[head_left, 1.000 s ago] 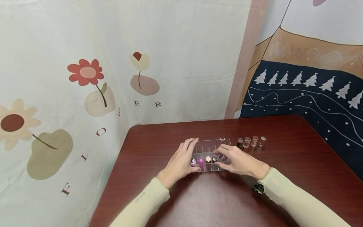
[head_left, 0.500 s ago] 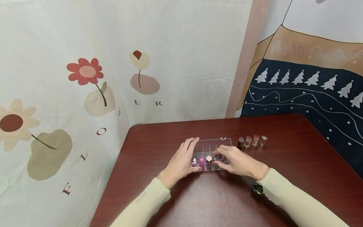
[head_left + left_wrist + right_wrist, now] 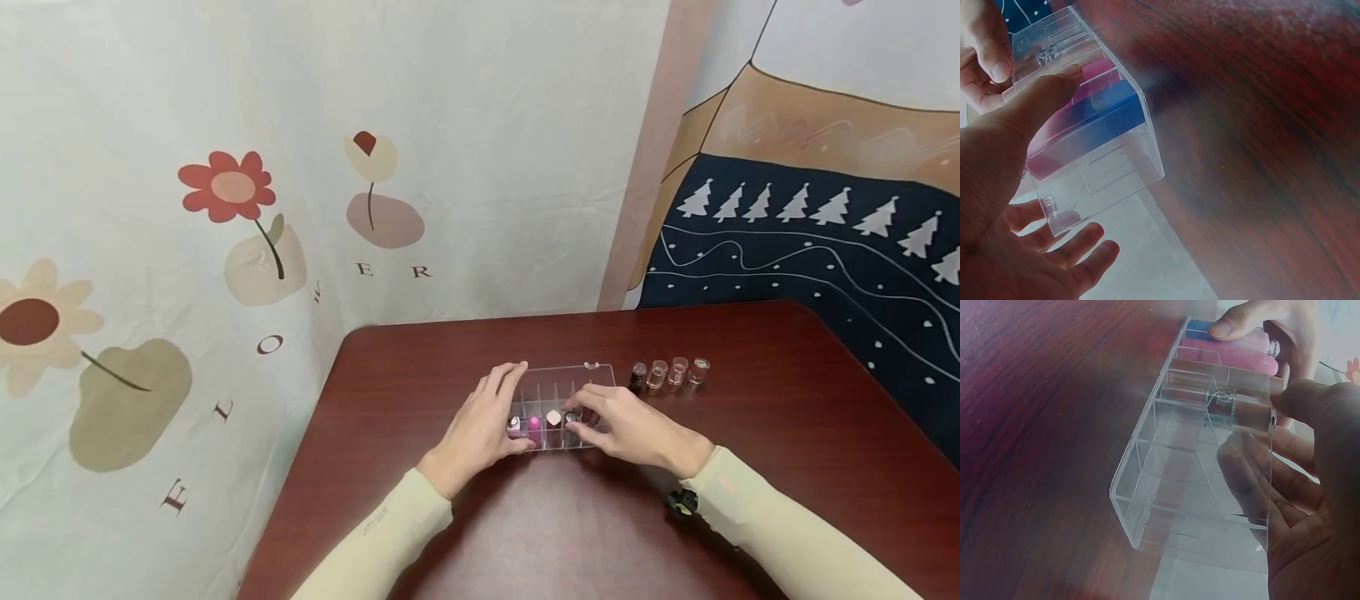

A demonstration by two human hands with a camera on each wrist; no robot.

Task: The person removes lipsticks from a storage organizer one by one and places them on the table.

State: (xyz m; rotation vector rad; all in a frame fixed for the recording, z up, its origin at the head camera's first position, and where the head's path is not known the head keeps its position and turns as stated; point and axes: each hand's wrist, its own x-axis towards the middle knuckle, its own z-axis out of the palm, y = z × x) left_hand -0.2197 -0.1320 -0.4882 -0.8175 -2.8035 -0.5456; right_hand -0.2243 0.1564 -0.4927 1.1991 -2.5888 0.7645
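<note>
A clear divided lipstick organizer stands on the table. My left hand grips its left end, thumb on the front wall and fingers behind. Several tubes stand in its front row: a pink and blue one, a bright pink one and one with a cream top. My right hand pinches the top of a clear lipstick tube with a dark band that sits in a front compartment. In the right wrist view, the compartments nearer the organizer's right end hold nothing.
To the organizer's right, a dark-bodied tube and several clear tubes stand in a row on the reddish-brown table. Printed cloth hangs behind the table and along its left side.
The view has shifted slightly. Both hands keep their places at the organizer, and the tubes look the same.
</note>
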